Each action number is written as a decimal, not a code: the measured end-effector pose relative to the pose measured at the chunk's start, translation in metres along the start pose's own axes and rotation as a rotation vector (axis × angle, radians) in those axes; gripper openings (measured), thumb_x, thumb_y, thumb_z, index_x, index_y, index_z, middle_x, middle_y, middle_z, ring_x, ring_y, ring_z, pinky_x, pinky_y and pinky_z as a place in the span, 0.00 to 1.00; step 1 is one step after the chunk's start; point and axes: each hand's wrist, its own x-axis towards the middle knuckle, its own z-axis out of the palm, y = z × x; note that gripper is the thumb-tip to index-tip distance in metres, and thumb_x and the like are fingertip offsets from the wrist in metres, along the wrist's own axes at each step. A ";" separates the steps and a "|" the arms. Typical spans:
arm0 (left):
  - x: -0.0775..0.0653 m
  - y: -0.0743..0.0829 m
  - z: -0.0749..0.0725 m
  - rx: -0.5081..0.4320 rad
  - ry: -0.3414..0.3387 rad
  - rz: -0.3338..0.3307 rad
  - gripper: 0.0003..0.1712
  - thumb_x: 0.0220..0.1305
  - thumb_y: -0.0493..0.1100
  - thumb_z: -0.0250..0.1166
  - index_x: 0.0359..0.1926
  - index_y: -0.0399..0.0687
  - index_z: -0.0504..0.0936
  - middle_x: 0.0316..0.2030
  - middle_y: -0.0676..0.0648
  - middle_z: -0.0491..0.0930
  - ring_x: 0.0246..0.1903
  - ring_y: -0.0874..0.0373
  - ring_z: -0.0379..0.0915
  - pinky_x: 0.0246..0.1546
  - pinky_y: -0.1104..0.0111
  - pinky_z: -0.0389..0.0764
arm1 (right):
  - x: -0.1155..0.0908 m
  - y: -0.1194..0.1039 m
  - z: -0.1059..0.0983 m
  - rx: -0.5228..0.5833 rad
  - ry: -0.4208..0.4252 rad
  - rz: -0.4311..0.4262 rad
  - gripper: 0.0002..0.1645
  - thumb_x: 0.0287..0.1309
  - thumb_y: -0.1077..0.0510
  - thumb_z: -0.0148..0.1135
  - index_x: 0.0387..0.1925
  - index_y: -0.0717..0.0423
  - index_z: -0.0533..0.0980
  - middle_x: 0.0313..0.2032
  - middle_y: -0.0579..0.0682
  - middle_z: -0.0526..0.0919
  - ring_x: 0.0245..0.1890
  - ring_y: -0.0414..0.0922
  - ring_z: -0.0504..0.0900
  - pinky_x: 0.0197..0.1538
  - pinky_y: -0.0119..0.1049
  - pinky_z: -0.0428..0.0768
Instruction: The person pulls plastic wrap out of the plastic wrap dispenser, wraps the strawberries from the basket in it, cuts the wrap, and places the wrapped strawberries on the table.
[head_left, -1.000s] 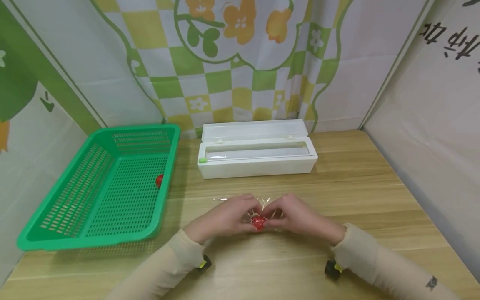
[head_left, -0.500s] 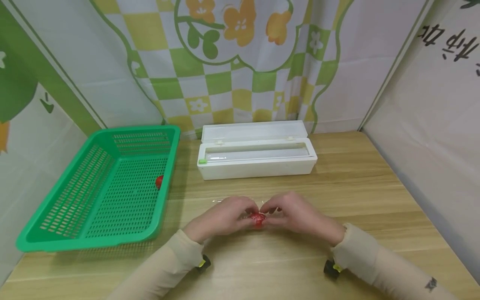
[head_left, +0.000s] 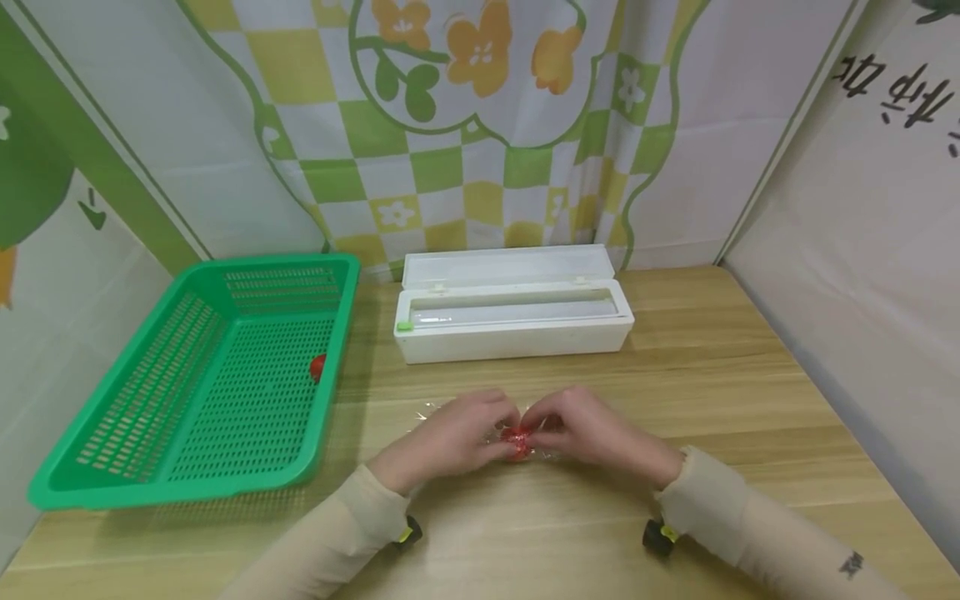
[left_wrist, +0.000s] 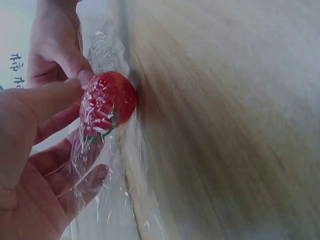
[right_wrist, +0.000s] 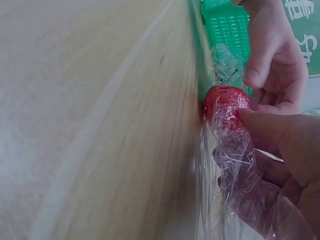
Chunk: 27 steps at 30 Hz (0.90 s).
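Note:
A small round red fruit-like piece lies on the table between the hands, loosely wrapped in crinkled cling film. In the left wrist view a green curved edge shows low on the red piece. My left hand pinches the film, thumb at the left side of the piece, other fingers behind the clear layer. My right hand pinches from the other side; its thumb presses on the wrapped red piece in the right wrist view, with fingers under the film. Loose film trails out past both hands.
Behind the hands stands a white cling film dispenser, lid raised, a roll inside and a green slider at its left end. A green basket at left holds another red piece. A patterned curtain hangs behind.
The fingertips have drawn together over the red piece, then parted slightly, working the film around it. More crinkled film now shows beyond the left hand. Basket and dispenser stay put.

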 end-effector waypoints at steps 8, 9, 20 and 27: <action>0.002 -0.001 0.000 -0.029 -0.033 -0.033 0.12 0.55 0.48 0.70 0.40 0.54 0.80 0.36 0.59 0.78 0.37 0.66 0.75 0.43 0.75 0.78 | -0.002 -0.001 -0.006 -0.064 0.053 0.006 0.11 0.52 0.50 0.69 0.40 0.43 0.85 0.38 0.38 0.87 0.36 0.30 0.80 0.41 0.28 0.80; 0.002 -0.001 0.000 -0.035 -0.036 -0.044 0.11 0.56 0.48 0.69 0.40 0.54 0.80 0.36 0.59 0.78 0.37 0.66 0.75 0.43 0.74 0.78 | -0.001 -0.002 -0.007 -0.079 0.064 -0.015 0.11 0.52 0.50 0.69 0.39 0.43 0.85 0.37 0.38 0.87 0.36 0.30 0.81 0.42 0.29 0.81; 0.005 -0.005 -0.001 -0.001 0.003 -0.075 0.13 0.61 0.51 0.64 0.46 0.54 0.80 0.40 0.57 0.81 0.41 0.63 0.76 0.48 0.67 0.79 | 0.002 -0.001 -0.002 -0.163 0.065 -0.084 0.13 0.50 0.50 0.71 0.39 0.43 0.84 0.37 0.36 0.87 0.36 0.30 0.81 0.43 0.27 0.80; 0.007 -0.005 0.000 0.036 0.034 -0.002 0.15 0.51 0.47 0.73 0.39 0.55 0.78 0.37 0.59 0.76 0.39 0.63 0.74 0.45 0.72 0.77 | 0.005 0.002 -0.002 -0.067 0.017 0.012 0.11 0.51 0.47 0.70 0.39 0.39 0.84 0.36 0.33 0.86 0.34 0.27 0.80 0.43 0.28 0.80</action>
